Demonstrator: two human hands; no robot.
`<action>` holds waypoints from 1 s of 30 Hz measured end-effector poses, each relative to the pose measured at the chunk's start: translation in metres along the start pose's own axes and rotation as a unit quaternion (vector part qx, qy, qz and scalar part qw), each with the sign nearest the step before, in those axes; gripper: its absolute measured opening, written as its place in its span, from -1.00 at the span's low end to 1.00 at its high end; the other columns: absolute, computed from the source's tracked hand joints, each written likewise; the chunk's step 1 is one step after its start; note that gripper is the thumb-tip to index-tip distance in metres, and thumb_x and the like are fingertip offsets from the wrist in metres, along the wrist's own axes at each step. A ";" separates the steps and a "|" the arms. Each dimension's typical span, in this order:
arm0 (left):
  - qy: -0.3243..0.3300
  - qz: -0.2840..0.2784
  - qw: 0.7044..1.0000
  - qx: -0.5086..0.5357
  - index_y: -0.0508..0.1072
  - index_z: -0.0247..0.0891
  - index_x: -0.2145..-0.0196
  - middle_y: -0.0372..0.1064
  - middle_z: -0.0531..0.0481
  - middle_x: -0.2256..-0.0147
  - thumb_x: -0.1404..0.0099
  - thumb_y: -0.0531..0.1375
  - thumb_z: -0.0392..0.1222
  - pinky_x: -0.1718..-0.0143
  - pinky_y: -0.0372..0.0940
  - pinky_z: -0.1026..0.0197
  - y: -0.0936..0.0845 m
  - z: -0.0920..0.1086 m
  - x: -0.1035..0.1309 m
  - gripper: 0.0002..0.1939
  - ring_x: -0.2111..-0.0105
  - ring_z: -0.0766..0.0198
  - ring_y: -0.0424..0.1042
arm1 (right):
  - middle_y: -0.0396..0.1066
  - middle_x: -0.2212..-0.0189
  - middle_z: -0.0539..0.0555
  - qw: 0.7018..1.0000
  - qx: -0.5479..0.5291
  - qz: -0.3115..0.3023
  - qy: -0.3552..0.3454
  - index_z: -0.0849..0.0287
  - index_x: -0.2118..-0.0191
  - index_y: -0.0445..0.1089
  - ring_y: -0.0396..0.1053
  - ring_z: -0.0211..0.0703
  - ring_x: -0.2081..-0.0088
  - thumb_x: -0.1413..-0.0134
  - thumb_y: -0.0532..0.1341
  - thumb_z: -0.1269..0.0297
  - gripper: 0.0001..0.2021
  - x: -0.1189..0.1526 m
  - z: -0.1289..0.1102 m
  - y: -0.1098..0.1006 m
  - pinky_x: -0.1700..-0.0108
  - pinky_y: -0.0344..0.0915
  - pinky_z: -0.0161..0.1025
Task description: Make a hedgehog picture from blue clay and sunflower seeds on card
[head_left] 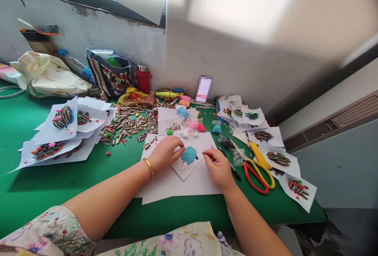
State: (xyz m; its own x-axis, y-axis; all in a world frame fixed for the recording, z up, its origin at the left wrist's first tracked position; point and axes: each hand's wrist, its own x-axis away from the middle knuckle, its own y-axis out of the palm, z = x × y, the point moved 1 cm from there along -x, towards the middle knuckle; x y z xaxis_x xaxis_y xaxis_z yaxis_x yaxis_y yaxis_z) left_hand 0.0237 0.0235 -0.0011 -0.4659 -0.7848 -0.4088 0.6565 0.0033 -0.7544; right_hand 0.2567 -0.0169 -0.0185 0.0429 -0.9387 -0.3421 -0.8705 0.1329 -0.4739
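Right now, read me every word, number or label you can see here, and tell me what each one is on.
"3/3": faint handwriting on the grey wall, above the table's back edge; the reading is uncertain.
Blurred patch against the wall: unreadable.
Red flask: no legible label.
Striped bag: pattern only, no readable words.
Paper sheets under the left hand and right hand: pictures only, no text.

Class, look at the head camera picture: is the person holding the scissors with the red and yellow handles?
No. The scissors lie on the green table, apart from the right hand, while the left hand rests by the blue clay.
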 end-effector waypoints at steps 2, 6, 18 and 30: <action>-0.052 -0.005 0.999 0.015 0.42 -0.21 0.32 0.45 -0.05 0.29 -0.39 0.09 -0.11 0.16 0.28 0.09 0.000 -0.005 -0.002 -0.81 0.22 0.14 0.40 | 0.48 0.23 0.09 1.000 0.006 0.016 0.019 0.12 0.15 0.50 0.38 -0.14 0.29 -0.18 0.17 0.25 -0.80 -0.002 0.006 -0.002 0.19 0.35 -0.17; -0.109 -0.012 0.993 0.030 0.43 -0.21 0.34 0.46 -0.05 0.27 -0.37 0.10 -0.09 0.17 0.29 0.09 0.000 -0.008 -0.004 -0.80 0.22 0.13 0.40 | 0.51 0.20 0.11 1.000 -0.003 -0.006 0.022 0.10 0.04 0.50 0.45 -0.09 0.17 -0.23 0.12 0.21 -0.72 -0.002 0.009 0.000 0.08 0.37 -0.14; -0.036 -0.041 0.998 -0.017 0.46 -0.21 0.27 0.51 -0.06 0.18 -0.36 0.10 -0.17 0.06 0.34 0.06 0.005 -0.005 0.000 -0.84 0.13 0.14 0.45 | 0.53 0.23 0.09 0.988 0.127 -0.087 -0.031 0.10 0.18 0.51 0.45 -0.07 0.19 -0.20 0.13 0.26 -0.80 -0.019 0.018 -0.014 0.12 0.35 -0.13; -0.034 -0.071 0.995 -0.062 0.44 -0.19 0.18 0.49 -0.07 0.25 -0.38 0.08 -0.19 0.17 0.32 0.13 0.007 -0.005 0.000 -0.84 0.19 0.12 0.46 | 0.48 0.28 0.11 0.957 0.248 -0.089 -0.126 0.10 0.19 0.58 0.39 -0.08 0.18 -0.22 0.14 0.42 -0.76 -0.023 0.026 -0.003 0.11 0.30 -0.16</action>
State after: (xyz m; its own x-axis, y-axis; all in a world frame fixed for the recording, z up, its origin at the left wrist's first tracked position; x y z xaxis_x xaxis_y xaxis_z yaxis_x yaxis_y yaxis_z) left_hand 0.0257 0.0265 -0.0089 -0.5042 -0.8232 -0.2609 0.5073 -0.0379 -0.8609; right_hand 0.2707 0.0125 -0.0304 0.3394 -0.8624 -0.3755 -0.5019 0.1716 -0.8477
